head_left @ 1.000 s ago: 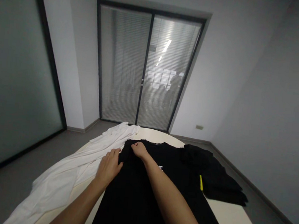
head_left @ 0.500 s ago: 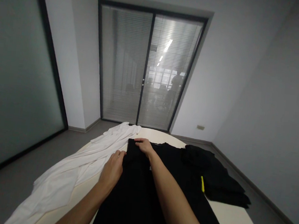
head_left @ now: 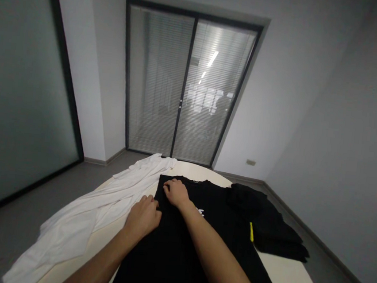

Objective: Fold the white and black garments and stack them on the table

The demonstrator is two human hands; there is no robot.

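A black T-shirt [head_left: 171, 246] lies spread over the table, its neckline at the far side and part of a white print [head_left: 200, 212] showing beside my right forearm. My left hand [head_left: 143, 215] is at the shirt's left edge, fingers curled around the fabric there. Farther up, near the left shoulder corner, my right hand [head_left: 176, 192] rests on the cloth with bent fingers closed on it. The fingertips of both hands are partly hidden. My right forearm crosses over the middle of the shirt.
A rumpled white garment [head_left: 70, 223] runs along the left side of the pale table [head_left: 282, 270]. Folded black clothes [head_left: 276, 230] are stacked on the right, by a yellow strip [head_left: 251, 232]. Beyond the table stands a glass door with blinds [head_left: 154, 85].
My right hand has drawn back slightly from the shoulder corner, its fingers more bent. The left hand has shifted a little inward and nearer. More white print shows now.
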